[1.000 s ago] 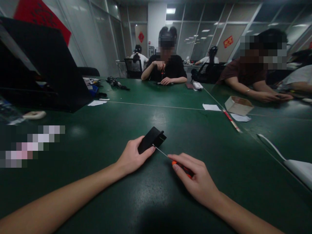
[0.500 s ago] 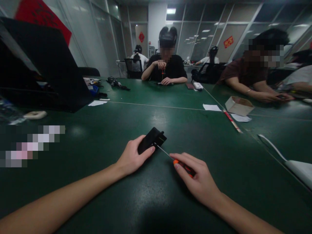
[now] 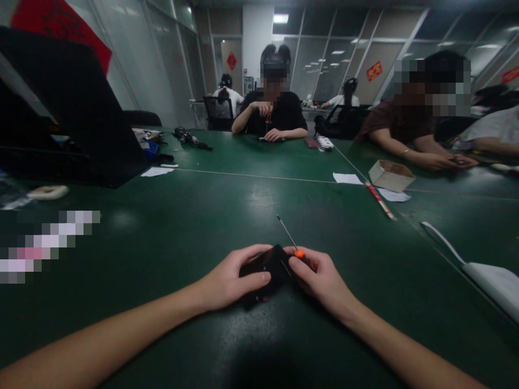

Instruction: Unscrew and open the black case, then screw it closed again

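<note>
A small black device (image 3: 271,266) lies between both my hands, low over the green table (image 3: 194,227). My left hand (image 3: 231,281) grips it from the left, thumb along its lower edge. My right hand (image 3: 320,278) holds an orange-handled screwdriver (image 3: 292,243) and also touches the device's right side. The thin metal shaft sticks up and away from me, its tip free in the air. Most of the orange handle is hidden in my right fist.
An open black laptop (image 3: 73,108) stands at the far left. A small cardboard box (image 3: 391,175), paper slips (image 3: 346,178) and a red-and-white stick (image 3: 380,201) lie at the right. Several other people sit across the table and at the right. A white sheet (image 3: 486,275) lies near the right edge.
Both hands pulled the black device toward me. The screwdriver tip left the device and now points up and away. My right hand moved left onto the device.
</note>
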`<state>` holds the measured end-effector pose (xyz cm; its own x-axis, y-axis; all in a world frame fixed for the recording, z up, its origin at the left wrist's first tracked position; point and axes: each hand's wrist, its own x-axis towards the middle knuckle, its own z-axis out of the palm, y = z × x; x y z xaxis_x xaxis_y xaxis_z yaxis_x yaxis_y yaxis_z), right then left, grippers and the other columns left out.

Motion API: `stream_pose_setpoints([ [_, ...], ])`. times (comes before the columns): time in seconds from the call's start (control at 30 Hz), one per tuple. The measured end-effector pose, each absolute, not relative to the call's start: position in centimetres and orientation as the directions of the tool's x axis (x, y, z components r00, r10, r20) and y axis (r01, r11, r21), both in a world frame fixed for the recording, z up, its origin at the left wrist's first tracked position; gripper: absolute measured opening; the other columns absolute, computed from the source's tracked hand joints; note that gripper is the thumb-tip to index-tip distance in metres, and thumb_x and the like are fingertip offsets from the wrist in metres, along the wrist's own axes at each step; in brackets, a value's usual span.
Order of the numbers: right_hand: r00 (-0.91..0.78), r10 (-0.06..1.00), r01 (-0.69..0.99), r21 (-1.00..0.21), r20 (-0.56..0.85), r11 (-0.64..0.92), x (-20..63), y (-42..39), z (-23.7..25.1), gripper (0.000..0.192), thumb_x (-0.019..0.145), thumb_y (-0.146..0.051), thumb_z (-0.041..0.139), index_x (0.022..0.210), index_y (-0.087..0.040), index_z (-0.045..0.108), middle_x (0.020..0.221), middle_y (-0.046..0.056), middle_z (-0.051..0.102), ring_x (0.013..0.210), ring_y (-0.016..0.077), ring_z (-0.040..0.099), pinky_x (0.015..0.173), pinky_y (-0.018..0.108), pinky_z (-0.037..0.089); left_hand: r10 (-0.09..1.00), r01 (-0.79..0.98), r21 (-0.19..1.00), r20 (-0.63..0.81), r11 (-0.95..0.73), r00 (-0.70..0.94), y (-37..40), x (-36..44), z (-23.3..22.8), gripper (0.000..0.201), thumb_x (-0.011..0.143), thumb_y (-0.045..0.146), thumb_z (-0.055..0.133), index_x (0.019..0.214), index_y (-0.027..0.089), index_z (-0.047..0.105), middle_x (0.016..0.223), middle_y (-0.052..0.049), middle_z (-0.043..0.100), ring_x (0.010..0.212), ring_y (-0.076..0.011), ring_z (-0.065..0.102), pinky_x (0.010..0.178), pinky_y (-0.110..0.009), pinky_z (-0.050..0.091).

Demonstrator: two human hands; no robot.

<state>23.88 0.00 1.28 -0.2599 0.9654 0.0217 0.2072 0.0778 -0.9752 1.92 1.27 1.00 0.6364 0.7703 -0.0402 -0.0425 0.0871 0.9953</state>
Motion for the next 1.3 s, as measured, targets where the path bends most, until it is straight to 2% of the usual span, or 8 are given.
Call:
stream_pose_setpoints([
  [0.27,-0.258,0.959,0.297,-0.934,0.12,0.197,23.4,-0.3,1.6,0.032,0.091,-0.044,0.055,0.091,-0.015,0.068,0.08,0.003,0.066,0.074,0.018,0.059,0.065,0.026,0.047,0.758,-0.057,0.988,-0.073,0.144,0.648,1.3,2.2,1.4,0.048,0.086,0.041,0.065,0.127,0.016,0.061,0.108,-0.011,0.067,0.073,-0.0174,0.067,0.067,-0.03,0.057],
  [0.6,-0.213,0.971,0.268,-0.949,0.112,0.168,23.3,-0.2,1.2,0.033,0.091,-0.045,0.055,0.092,-0.014,0.068,0.068,-0.001,0.058,0.059,0.0134,0.05,0.053,0.023,0.04,0.706,-0.056,0.988,-0.062,0.142,0.705,1.2,2.1,1.1,0.053,0.085,0.028,0.069,0.132,0.018,0.048,0.107,-0.011,0.067,0.092,-0.0206,0.069,0.082,-0.032,0.052],
  [0.7,-0.218,0.973,0.249,-0.96,0.073,0.128,23.4,-0.1,0.8,0.037,0.092,-0.048,0.055,0.1,-0.015,0.07,0.066,-0.001,0.058,0.053,0.012,0.046,0.048,0.023,0.036,0.722,-0.111,0.974,-0.07,0.2,0.688,1.2,2.1,0.8,0.052,0.084,0.029,0.07,0.131,0.02,0.049,0.113,-0.01,0.063,0.086,-0.0194,0.07,0.079,-0.032,0.052],
  [0.8,-0.185,0.979,0.204,-0.972,0.083,0.121,23.7,-0.4,0.6,0.044,0.096,-0.05,0.049,0.12,-0.017,0.066,0.061,-0.003,0.052,0.049,0.0116,0.043,0.044,0.022,0.033,0.79,-0.194,0.958,-0.049,0.209,0.611,1.4,2.1,0.5,0.053,0.083,0.031,0.07,0.131,0.02,0.05,0.109,-0.009,0.063,0.074,-0.0158,0.068,0.068,-0.028,0.051],
  [0.9,-0.163,0.963,0.285,-0.924,0.217,0.256,24.0,-1.1,0.9,0.04,0.099,-0.041,0.048,0.13,-0.019,0.061,0.061,-0.003,0.053,0.053,0.0127,0.049,0.049,0.023,0.04,0.871,-0.249,0.951,-0.038,0.182,0.49,1.7,2.1,0.2,0.053,0.083,0.033,0.069,0.131,0.019,0.051,0.108,-0.009,0.062,0.069,-0.0147,0.067,0.064,-0.027,0.05],
  [1.03,-0.335,0.844,0.413,-0.739,0.419,0.532,24.1,-1.9,1.1,0.034,0.098,-0.024,0.05,0.128,-0.023,0.065,0.074,0.001,0.065,0.066,0.0144,0.061,0.064,0.026,0.049,0.933,-0.235,0.966,-0.018,0.109,0.36,1.9,2.0,-0.1,0.064,0.079,0.033,0.073,0.136,0.018,0.048,0.111,-0.01,0.064,0.072,-0.0163,0.067,0.07,-0.031,0.051],
  [1.23,-0.433,0.789,0.448,-0.656,0.435,0.607,23.9,-1.9,0.8,0.034,0.098,-0.02,0.049,0.128,-0.022,0.065,0.083,0.004,0.07,0.068,0.0154,0.063,0.065,0.027,0.052,0.96,-0.116,0.993,0.041,-0.009,0.278,2.0,1.7,-0.2,0.065,0.082,0.036,0.071,0.138,0.015,0.048,0.104,-0.01,0.069,0.078,-0.0182,0.066,0.075,-0.032,0.051],
  [1.3,-0.432,0.792,0.464,-0.646,0.432,0.606,23.8,-1.9,0.7,0.034,0.098,-0.02,0.049,0.129,-0.023,0.064,0.085,0.005,0.071,0.069,0.0158,0.063,0.068,0.028,0.053,0.967,-0.036,0.998,0.06,-0.053,0.248,2.1,1.6,-0.1,0.065,0.081,0.037,0.071,0.138,0.016,0.049,0.11,-0.011,0.069,0.087,-0.0216,0.067,0.081,-0.034,0.051],
])
